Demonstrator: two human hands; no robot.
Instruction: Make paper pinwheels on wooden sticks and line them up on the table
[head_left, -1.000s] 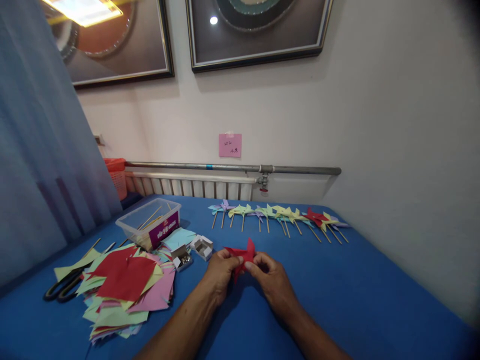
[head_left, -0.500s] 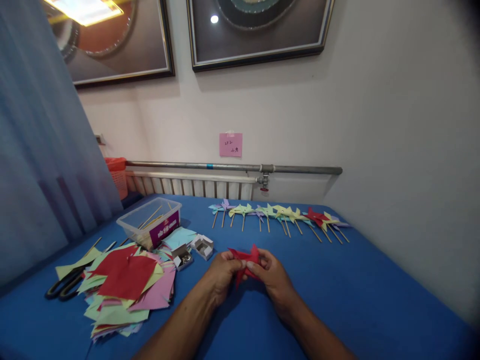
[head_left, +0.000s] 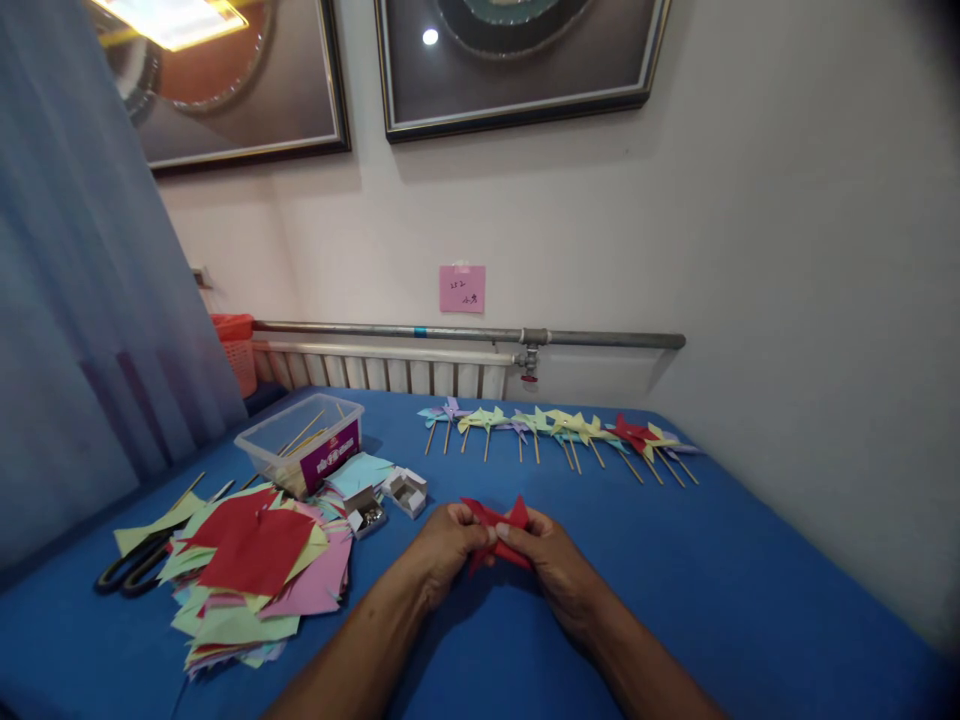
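A red paper pinwheel (head_left: 516,517) with folded, pointed blades is held above the blue table, between both hands. My left hand (head_left: 452,540) pinches it from the left, thumb near the centre. From the right, my right hand (head_left: 546,548) grips it, with its thumb also pressed close to the middle. The fingers behind the paper are partly hidden, and whether a pin is at the centre cannot be made out. Left of my hands stand a small box of metal pins (head_left: 366,514) and another small white box (head_left: 406,491).
On the left lies a pile of coloured paper squares (head_left: 259,555) beside black-handled scissors (head_left: 135,570). Behind it stands a clear plastic tub (head_left: 274,445) with wooden sticks. Finished pinwheels on sticks (head_left: 570,425) line the far edge of the blue table (head_left: 712,590).
Both hands stay in nearly the same place. The red paper has spread a little, its blades showing wider, and my right hand has shifted slightly to the right.
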